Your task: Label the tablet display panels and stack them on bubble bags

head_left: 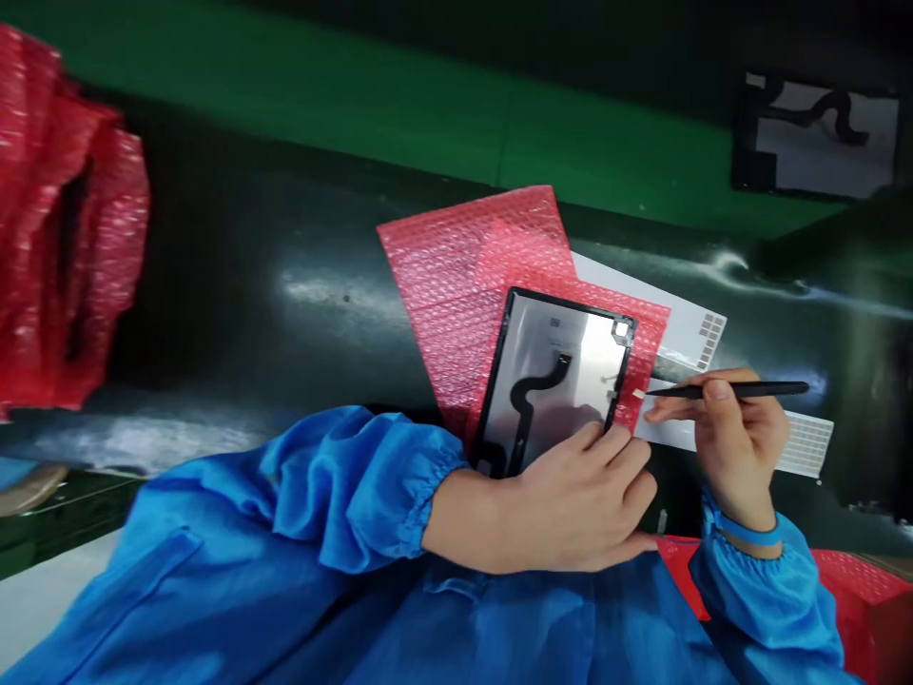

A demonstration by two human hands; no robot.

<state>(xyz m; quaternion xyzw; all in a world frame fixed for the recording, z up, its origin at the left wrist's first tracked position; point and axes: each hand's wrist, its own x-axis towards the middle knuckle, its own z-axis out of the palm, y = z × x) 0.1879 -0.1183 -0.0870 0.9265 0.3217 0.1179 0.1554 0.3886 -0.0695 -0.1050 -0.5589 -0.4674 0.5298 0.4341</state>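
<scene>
My left hand [571, 499] rests with curled fingers on the near corner of a black-framed panel [571, 357] that has a shiny silver back and a black flex cable. The panel lies on a red bubble-wrap sheet [456, 276]. My right hand [734, 442] pinches black tweezers [734, 389], whose tip carries a tiny pale piece at the panel's right edge. Both arms wear blue sleeves.
White sheets with gridded ends [695, 328] lie under and right of the bubble wrap on the dark bench [249, 285]. A stack of red bubble-wrap bags [64, 228] stands at the left. More red wrap [863, 599] lies at the lower right. Another panel [820, 133] sits far right.
</scene>
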